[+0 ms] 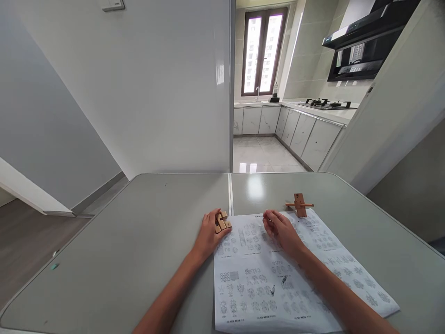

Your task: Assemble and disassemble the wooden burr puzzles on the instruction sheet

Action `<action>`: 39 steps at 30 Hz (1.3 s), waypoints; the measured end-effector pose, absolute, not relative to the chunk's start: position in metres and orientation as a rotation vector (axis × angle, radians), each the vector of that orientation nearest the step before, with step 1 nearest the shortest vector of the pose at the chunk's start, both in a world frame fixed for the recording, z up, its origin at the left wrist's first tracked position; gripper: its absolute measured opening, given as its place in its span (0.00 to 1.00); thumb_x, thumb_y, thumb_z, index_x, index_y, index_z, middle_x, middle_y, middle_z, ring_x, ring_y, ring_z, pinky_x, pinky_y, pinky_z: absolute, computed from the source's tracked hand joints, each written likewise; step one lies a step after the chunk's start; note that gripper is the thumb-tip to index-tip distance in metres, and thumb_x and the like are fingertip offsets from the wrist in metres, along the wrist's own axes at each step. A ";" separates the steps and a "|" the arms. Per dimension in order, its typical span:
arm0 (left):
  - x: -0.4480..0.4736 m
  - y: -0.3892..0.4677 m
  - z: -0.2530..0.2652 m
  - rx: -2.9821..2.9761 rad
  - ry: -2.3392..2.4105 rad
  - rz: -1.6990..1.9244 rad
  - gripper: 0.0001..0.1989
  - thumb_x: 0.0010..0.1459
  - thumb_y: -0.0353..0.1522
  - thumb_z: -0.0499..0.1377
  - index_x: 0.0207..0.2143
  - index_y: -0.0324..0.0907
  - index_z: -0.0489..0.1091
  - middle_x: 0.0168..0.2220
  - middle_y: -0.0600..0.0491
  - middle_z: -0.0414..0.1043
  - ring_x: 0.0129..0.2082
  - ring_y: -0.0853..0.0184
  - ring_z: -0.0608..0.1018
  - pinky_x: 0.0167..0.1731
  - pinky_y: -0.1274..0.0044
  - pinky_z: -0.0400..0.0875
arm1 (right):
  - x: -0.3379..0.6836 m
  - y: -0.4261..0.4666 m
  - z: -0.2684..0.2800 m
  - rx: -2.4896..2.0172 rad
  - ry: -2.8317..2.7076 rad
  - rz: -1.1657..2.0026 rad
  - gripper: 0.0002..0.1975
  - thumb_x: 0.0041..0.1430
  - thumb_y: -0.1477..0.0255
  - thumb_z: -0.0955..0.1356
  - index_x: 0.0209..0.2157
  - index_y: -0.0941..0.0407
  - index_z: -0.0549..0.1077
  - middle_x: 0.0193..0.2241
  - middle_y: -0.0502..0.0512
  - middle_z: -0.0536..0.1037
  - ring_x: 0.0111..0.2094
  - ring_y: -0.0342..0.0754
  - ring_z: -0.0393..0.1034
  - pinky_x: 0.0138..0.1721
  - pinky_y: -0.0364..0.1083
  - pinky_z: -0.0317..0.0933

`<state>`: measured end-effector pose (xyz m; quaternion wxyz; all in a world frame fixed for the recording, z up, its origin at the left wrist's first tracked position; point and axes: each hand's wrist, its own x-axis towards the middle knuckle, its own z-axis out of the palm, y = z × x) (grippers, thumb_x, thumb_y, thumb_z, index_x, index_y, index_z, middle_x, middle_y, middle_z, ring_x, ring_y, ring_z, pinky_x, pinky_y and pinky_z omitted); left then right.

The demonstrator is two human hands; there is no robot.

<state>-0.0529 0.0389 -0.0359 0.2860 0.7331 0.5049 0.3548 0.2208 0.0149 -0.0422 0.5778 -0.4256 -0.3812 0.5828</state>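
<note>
A light wooden block puzzle [223, 223] with notched pieces sits at the left top corner of a printed sheet. My left hand [207, 232] is closed around its left side, thumb along the near edge and fingers at the far side. Over the upper middle of the printed sheet [257, 260] is my right hand [282, 230], its fingers curled together. Whatever those fingers may hold is hidden. Rows of small line diagrams and two dark pen marks show on the sheet. Beyond my right hand, at the sheet's top edge, stands a brown wooden cross-shaped piece [299, 205] with a thin rod through it.
The grey-green table [139, 260] has a metal seam [230, 192] across its far half. A small green bit [54, 266] lies near the left edge. Past the table are a white wall panel [174, 93] and a kitchen with a gas hob [327, 104].
</note>
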 end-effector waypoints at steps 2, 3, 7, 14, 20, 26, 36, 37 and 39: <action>-0.051 0.036 -0.032 2.006 1.336 0.964 0.30 0.58 0.38 0.68 0.60 0.50 0.63 0.57 0.48 0.69 0.59 0.53 0.69 0.60 0.61 0.64 | 0.217 0.012 -0.039 -1.018 -0.992 1.343 0.20 0.60 0.51 0.73 0.31 0.54 0.74 0.22 0.47 0.71 0.21 0.41 0.59 0.22 0.41 0.56; -0.049 0.034 -0.030 2.034 1.316 0.972 0.30 0.58 0.36 0.68 0.60 0.50 0.63 0.56 0.49 0.69 0.59 0.53 0.69 0.60 0.61 0.64 | 0.216 0.010 -0.037 -1.030 -1.041 1.330 0.21 0.60 0.51 0.72 0.30 0.55 0.74 0.22 0.47 0.71 0.21 0.41 0.58 0.22 0.41 0.56; -0.041 0.022 -0.022 2.067 1.158 0.960 0.27 0.57 0.36 0.69 0.57 0.51 0.66 0.55 0.49 0.71 0.56 0.53 0.71 0.57 0.62 0.67 | 0.212 0.006 -0.034 -1.055 -1.207 1.306 0.22 0.59 0.49 0.72 0.30 0.54 0.73 0.22 0.48 0.71 0.21 0.42 0.59 0.24 0.43 0.56; -0.025 0.000 -0.017 2.088 0.937 0.833 0.31 0.54 0.37 0.72 0.59 0.51 0.66 0.55 0.48 0.70 0.57 0.52 0.71 0.57 0.62 0.68 | 0.208 0.002 -0.034 -1.106 -1.457 1.220 0.21 0.63 0.50 0.69 0.31 0.53 0.71 0.23 0.47 0.71 0.22 0.44 0.62 0.27 0.45 0.59; -0.023 -0.005 -0.018 2.109 0.873 0.720 0.31 0.55 0.37 0.72 0.58 0.51 0.65 0.55 0.48 0.70 0.56 0.52 0.72 0.55 0.63 0.70 | 0.206 0.001 -0.039 -1.172 -1.637 1.011 0.15 0.66 0.57 0.68 0.33 0.53 0.73 0.23 0.47 0.72 0.24 0.45 0.64 0.28 0.44 0.58; -0.025 -0.002 -0.027 2.116 0.932 0.675 0.39 0.55 0.40 0.71 0.65 0.51 0.59 0.59 0.45 0.67 0.57 0.51 0.72 0.57 0.60 0.68 | 0.205 0.000 -0.043 -1.179 -1.786 0.862 0.10 0.66 0.62 0.68 0.35 0.53 0.75 0.28 0.50 0.76 0.26 0.45 0.66 0.28 0.44 0.59; -0.049 0.014 -0.010 2.312 1.050 0.638 0.36 0.42 0.50 0.75 0.53 0.48 0.73 0.48 0.45 0.69 0.48 0.52 0.72 0.49 0.63 0.70 | 0.222 0.004 -0.032 -1.155 -2.071 0.864 0.16 0.62 0.60 0.72 0.49 0.50 0.75 0.38 0.52 0.74 0.25 0.43 0.65 0.30 0.45 0.63; -0.049 0.015 -0.008 2.294 1.053 0.646 0.35 0.43 0.49 0.75 0.52 0.48 0.72 0.47 0.47 0.70 0.46 0.54 0.72 0.47 0.64 0.70 | 0.224 0.004 -0.030 -1.155 -2.089 0.885 0.16 0.64 0.60 0.70 0.51 0.50 0.75 0.38 0.52 0.74 0.25 0.43 0.65 0.31 0.45 0.64; -0.049 0.014 -0.007 2.224 1.058 0.689 0.34 0.45 0.46 0.75 0.52 0.47 0.70 0.44 0.50 0.70 0.42 0.59 0.72 0.45 0.68 0.71 | 0.225 0.003 -0.026 -1.148 -2.120 0.921 0.15 0.67 0.62 0.67 0.53 0.50 0.74 0.39 0.53 0.73 0.26 0.43 0.65 0.31 0.45 0.64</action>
